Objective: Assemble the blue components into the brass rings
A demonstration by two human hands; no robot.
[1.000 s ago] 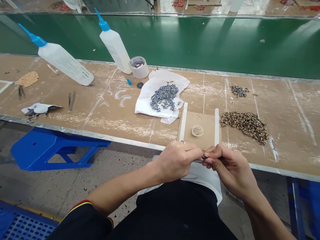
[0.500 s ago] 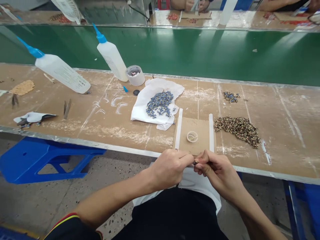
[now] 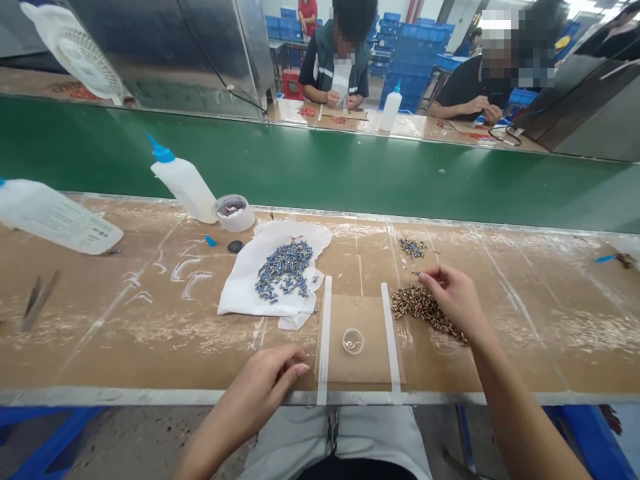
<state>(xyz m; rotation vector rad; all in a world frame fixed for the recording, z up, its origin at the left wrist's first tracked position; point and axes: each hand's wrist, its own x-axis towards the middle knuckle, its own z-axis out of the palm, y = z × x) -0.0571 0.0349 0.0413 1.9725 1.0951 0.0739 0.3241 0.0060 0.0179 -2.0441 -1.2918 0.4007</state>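
My right hand reaches over the pile of small brown-and-gold parts. Its thumb and finger pinch a small blue piece, just below the little heap of blue-and-gold parts. My left hand rests near the table's front edge, fingers loosely curled and thumb apart; nothing shows in it. Between the hands, a small clear cup with a pale curved thing inside stands on a cardboard sheet held by white tape strips. Many small blue parts lie on white paper.
Two white bottles, one upright and one tilted, stand at left beside a tape roll with scraps inside. Tweezers lie far left. Beyond the green belt, two people work at another table.
My hands were together at the table edge and have parted. The right one has moved forward and right to the piles, the left one to the left. The view has tilted up.
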